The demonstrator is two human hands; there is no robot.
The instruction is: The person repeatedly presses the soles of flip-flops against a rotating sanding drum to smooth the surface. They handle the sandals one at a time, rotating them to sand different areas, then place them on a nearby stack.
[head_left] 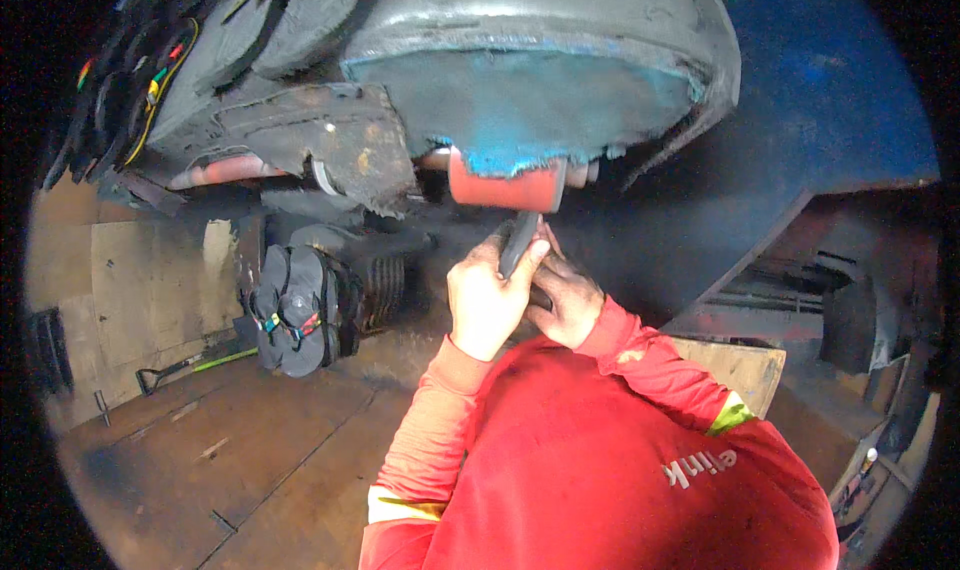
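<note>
A red sanding belt (505, 186) runs round a roller under the grey, dust-covered machine housing. Just below it, both hands hold a dark flip-flop (520, 242), seen nearly edge-on with its upper end at or very near the belt. My left hand (487, 295) is closed round its left side, thumb along the dark edge. On the other side, my right hand (568, 298) is closed on it too, fingers bent and darkened with dust. The lower part of the flip-flop is hidden by the hands. A ragged blue cloth-like flap (510, 150) hangs right above the belt.
Grey flip-flops (297, 315) with colourful straps stand bundled at the left. More flip-flops (150, 90) are piled at the upper left, by the housing (540, 10). A green-handled tool (195, 367) lies along the wall. A dark blue panel (800, 90) rises at the right.
</note>
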